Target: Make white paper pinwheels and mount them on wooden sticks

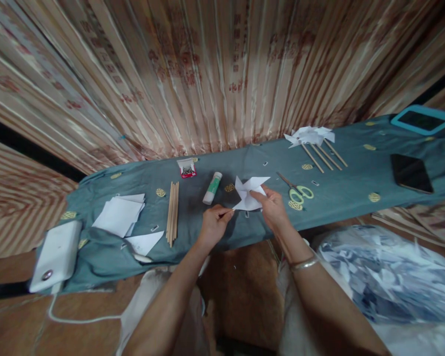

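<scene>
A white paper pinwheel (245, 186) with pointed blades is held over the table's near side. My right hand (272, 205) grips it from the right, a finger pressing near its centre. At its lower left tip, my left hand (217, 222) pinches the paper between thumb and finger. Just beyond my left hand lies a glue stick (212, 188) with a green label. Scissors (295, 190) with yellow-green handles rest to the right of my right hand. A bundle of wooden sticks (172, 214) lies left of my left hand.
Behind the sticks stands an open small box (187, 168) of metal pins. White paper sheets (119, 214) and a white power bank (56, 255) are at left. Finished pinwheels on sticks (309, 136) lie back right, near a phone (411, 173) and blue-framed tablet (423, 119). A plastic bag (389, 272) sits lower right.
</scene>
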{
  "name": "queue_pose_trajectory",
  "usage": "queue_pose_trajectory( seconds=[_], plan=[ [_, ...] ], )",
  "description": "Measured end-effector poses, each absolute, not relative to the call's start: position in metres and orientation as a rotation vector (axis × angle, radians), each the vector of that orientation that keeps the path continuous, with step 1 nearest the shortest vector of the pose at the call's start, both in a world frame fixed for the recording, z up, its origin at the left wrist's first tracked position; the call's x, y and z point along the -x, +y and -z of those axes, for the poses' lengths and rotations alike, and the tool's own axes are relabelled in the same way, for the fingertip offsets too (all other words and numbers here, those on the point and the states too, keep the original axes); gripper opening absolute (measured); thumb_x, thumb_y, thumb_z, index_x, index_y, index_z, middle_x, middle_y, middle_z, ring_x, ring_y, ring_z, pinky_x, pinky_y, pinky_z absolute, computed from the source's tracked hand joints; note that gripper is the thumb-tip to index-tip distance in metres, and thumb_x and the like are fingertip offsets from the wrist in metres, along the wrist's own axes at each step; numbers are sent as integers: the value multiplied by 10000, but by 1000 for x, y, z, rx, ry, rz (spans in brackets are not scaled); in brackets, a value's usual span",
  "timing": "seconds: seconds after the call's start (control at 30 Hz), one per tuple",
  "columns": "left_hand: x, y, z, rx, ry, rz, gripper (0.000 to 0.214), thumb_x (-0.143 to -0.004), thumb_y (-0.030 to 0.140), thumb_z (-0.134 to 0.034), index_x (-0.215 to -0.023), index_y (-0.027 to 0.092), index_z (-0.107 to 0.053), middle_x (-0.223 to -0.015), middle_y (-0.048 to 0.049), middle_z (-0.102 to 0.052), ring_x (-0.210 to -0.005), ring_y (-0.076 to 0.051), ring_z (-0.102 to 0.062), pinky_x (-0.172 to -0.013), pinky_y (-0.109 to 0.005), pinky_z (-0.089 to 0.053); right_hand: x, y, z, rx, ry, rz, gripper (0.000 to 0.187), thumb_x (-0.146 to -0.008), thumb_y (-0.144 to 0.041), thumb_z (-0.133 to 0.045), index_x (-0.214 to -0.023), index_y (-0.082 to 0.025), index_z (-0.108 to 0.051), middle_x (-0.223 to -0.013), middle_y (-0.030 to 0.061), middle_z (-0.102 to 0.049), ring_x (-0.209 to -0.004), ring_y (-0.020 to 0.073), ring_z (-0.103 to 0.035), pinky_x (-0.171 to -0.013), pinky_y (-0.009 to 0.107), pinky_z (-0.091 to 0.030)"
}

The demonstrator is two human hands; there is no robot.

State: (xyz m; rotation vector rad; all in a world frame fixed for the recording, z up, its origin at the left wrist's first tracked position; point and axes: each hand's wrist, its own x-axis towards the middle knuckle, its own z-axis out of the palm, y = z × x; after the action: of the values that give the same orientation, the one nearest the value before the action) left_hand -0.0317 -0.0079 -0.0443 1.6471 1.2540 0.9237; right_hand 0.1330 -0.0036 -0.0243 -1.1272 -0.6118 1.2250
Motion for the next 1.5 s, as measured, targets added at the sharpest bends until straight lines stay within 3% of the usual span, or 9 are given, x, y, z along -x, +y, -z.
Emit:
queue_pose_trajectory(
  seconds=[0.2,0.37,0.73,1.17,1.5],
  plan=[
    [33,-8,43,-1596,1254,-944,171,-780,232,-608,-692,163,-737,-543,29,-509,-508,-92,-453,-517,-219,-354,-133,-4,27,1136,-612,-1248,387,-518,-349,-812,-859,-189,-722,-792,17,-759,-728,215,-686,-704,325,-513],
    [35,-9,39,-1622,1225,-1028,159,-790,246,-614,-722,168,-735,-538,40,-505,-488,-87,-468,-527,-215,-380,-139,-2,26,1161,-653,-1231,311,-498,-347,-842,-729,-197,-697,-680,-4,-729,-620,171,-637,-671,309,-501],
    [37,-9,37,-1746,1216,-1033,153,-824,205,-611,-762,174,-747,-589,25,-550,-509,-89,-487,-548,-218,-396,-144,1,22,1185,-680,-1107,301,-449,-292,-868,-656,-220,-662,-696,-27,-709,-682,154,-630,-720,303,-503],
    [38,-11,34,-1831,1274,-978,165,-852,177,-593,-873,171,-756,-702,-16,-614,-592,-106,-533,-582,-218,-429,-144,1,19,1222,-644,-1187,437,-377,-273,-898,-771,-207,-720,-676,-21,-733,-601,180,-652,-640,328,-539],
    [40,-13,37,-1814,1278,-1017,160,-844,181,-598,-859,179,-758,-735,-26,-636,-612,-115,-553,-585,-223,-445,-137,2,20,1169,-651,-1226,411,-423,-356,-888,-765,-217,-707,-626,-20,-701,-627,201,-666,-642,328,-530]
  ],
)
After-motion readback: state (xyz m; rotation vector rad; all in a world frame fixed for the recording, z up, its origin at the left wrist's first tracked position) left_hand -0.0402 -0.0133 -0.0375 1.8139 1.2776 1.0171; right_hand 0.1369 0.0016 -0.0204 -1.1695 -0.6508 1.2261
